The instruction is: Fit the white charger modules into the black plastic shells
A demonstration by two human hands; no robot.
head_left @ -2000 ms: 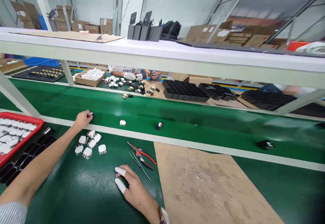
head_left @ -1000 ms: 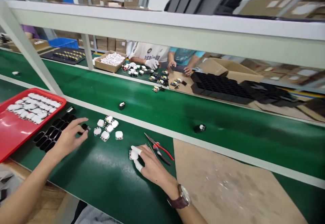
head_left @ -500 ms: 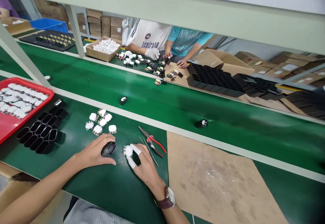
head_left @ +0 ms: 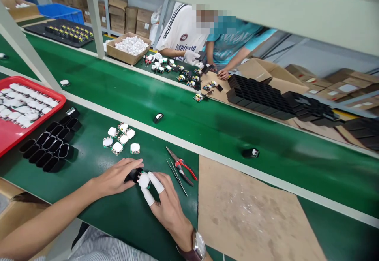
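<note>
My left hand (head_left: 121,177) is wrapped round a black plastic housing (head_left: 135,175) lying on its side, its mouth turned to the right. With finger cots on thumb and forefinger, my right hand (head_left: 167,198) pinches a small circuit board with a white pad (head_left: 144,180). The board's left end is at the housing's mouth; how far it reaches inside I cannot tell. Several similar white-padded boards (head_left: 117,147) lie just beyond my hands. To the left, several black housings (head_left: 55,144) stand with their mouths up.
Pliers (head_left: 180,164) and tweezers (head_left: 177,178) lie right of my hands, beside a cardboard sheet (head_left: 254,209). A red tray (head_left: 60,99) of boards is at the left. Filled housings (head_left: 158,117) sit on the green conveyor belt (head_left: 127,95). Two co-workers handle parts across it.
My right hand has brought the board leftward to the housing's mouth, closing the gap between them. On the belt, the filled housings have shifted right in view, and another white-topped part shows at left.
</note>
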